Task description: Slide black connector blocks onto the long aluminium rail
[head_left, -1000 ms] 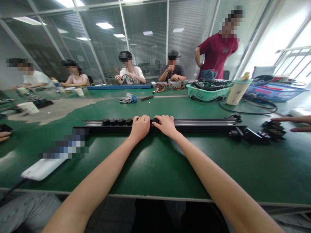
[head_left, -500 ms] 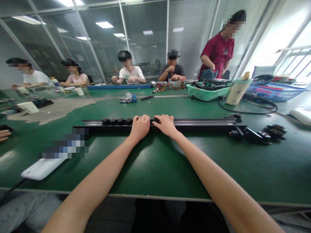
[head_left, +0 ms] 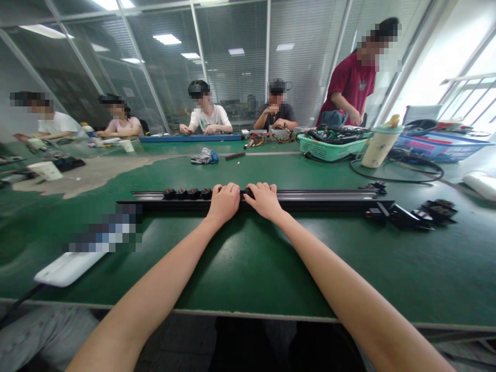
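Observation:
A long metal rail (head_left: pixel 325 195) on a black base lies across the green workbench (head_left: pixel 248 263) in front of me. Several dark round sockets (head_left: pixel 185 194) sit in a row along its left part. My left hand (head_left: pixel 223 202) curls over the rail just right of that row. My right hand (head_left: pixel 264 200) lies close beside it, fingers over a black socket (head_left: pixel 248 193). Further right on the bench, past the rail's end, lies a heap of black socket parts (head_left: pixel 437 212).
A white slab (head_left: pixel 67 268) lies near the bench's front edge. Across the bench are a crumpled cloth (head_left: pixel 203 156), a green basket of cables (head_left: pixel 331 144), a tumbler (head_left: pixel 380 147) and a blue crate (head_left: pixel 442 147). Co-workers (head_left: pixel 205 108) sit beyond; a person in a red shirt (head_left: pixel 349 85) stands.
My hands stay on the rail. The fingers at the right edge have gone, and the person in the red shirt has shifted right and straightened up.

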The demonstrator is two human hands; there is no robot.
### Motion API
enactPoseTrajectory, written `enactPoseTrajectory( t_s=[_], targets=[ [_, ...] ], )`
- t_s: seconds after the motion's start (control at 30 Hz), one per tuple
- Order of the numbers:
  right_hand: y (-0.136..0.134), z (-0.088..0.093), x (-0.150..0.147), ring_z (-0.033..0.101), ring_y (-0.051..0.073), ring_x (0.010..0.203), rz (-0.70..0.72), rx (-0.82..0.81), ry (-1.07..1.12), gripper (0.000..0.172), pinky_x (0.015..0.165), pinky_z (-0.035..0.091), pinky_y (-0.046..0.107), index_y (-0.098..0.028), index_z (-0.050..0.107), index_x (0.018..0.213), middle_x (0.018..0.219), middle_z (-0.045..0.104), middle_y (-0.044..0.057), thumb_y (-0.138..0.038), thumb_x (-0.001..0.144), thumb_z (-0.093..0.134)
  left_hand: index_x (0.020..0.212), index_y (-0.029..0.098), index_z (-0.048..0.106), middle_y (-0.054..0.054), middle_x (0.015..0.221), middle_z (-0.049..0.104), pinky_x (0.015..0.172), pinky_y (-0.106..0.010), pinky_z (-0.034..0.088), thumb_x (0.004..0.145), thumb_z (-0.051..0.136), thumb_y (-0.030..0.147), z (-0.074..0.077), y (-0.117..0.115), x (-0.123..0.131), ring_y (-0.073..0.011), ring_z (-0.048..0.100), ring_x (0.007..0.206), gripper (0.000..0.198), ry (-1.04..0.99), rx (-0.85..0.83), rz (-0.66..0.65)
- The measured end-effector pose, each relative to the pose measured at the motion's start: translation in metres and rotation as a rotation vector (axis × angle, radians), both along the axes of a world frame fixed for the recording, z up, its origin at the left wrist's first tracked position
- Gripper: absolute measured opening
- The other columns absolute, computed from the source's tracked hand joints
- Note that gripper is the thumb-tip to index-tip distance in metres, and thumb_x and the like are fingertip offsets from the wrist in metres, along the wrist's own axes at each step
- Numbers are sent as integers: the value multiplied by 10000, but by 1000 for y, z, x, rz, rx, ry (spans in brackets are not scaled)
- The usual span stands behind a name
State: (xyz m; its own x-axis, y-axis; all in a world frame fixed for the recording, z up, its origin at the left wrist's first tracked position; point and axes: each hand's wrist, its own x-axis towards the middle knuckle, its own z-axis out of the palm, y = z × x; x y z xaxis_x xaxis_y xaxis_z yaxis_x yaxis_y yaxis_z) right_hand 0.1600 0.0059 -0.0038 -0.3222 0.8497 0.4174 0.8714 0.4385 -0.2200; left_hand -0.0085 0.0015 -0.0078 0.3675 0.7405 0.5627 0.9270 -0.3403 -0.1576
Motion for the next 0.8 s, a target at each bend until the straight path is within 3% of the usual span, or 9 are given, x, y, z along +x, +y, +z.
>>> enactPoseTrajectory(
  t_s=[0.8],
  targets=[
    [0, -1, 0, 524, 304, 1131, -25, 13, 8, 341, 963, 313, 426, -189, 629, 1231, 1193, 665, 135, -389, 1021, 450, 1112, 172, 648, -135, 1110, 708, 968, -452, 352, 1039, 287, 212, -1, 1, -1, -267, 647, 1046, 371, -5, 3, -8]
  ],
)
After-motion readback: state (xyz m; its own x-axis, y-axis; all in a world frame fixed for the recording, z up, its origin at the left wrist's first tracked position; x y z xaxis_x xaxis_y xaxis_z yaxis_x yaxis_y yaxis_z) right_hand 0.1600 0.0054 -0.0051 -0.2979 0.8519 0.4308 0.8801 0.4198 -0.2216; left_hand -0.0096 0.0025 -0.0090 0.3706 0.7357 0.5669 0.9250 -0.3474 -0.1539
